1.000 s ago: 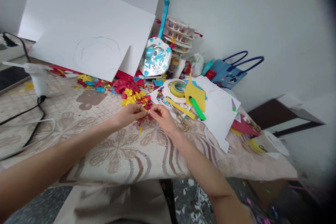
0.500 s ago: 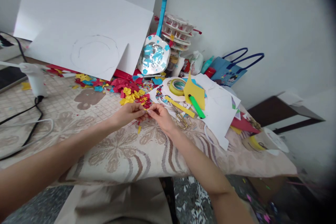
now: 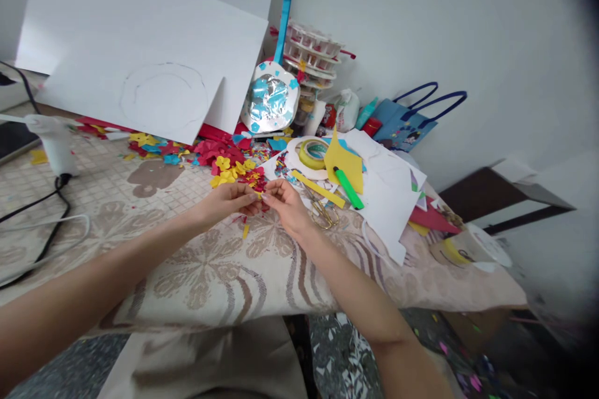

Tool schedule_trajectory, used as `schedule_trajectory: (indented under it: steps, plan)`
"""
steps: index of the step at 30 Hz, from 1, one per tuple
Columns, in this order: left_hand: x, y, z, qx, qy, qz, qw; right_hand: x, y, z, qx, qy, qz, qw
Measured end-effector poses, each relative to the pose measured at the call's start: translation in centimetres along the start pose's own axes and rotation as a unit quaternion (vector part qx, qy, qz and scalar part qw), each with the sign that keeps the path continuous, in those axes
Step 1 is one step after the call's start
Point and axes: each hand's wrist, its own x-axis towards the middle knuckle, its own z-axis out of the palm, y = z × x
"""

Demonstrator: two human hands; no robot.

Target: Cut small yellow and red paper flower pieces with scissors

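- Head view: a patterned tablecloth (image 3: 206, 268) lies beneath craft clutter.
- Near the middle, left hand (image 3: 235, 198) and right hand (image 3: 284, 202) pinch a tiny yellow piece (image 3: 259, 195) between narrowed fingertips; paper flowers (image 3: 223, 173) lie just beyond, leftward.
- Fine fingertip work seems underway, calling for light, steady pressure.

L hand (image 3: 230, 201), R hand (image 3: 287, 206) pinch yel. pc. (image 3: 259, 196)

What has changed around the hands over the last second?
Little: the view swung slightly, so the tabletop sits further left in the picture. Nothing was visibly taken or released; the left hand and right hand still meet at a small yellow paper-like piece. The yellow paper-like flower cutouts and long green tool stayed put.
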Motion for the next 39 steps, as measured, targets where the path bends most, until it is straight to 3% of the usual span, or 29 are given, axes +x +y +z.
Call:
schedule_trajectory:
  steps: [11,22,29,33,39]
  plan:
    - [0.04,-0.19,-0.14,-0.008,0.005,-0.025,1.0,-0.3,0.03,0.49,0.014,0.019,0.013,1.0]
    - [0.29,-0.55,-0.74,-0.004,-0.033,-0.008,0.999,-0.28,-0.01,0.4,-0.003,0.034,0.004,0.999]
    - [0.27,-0.43,-0.58,0.013,0.014,-0.005,1.0,-0.51,-0.22,0.78,0.031,0.018,0.038,0.999]
    - [0.19,-0.27,-0.71,0.03,0.005,0.001,1.0,-0.66,-0.34,0.8,0.0,-0.024,0.069,0.997]
    - [0.28,-0.33,-0.84,0.043,-0.015,0.021,0.999,-0.84,-0.69,0.72,-0.054,-0.037,0.041,0.997]
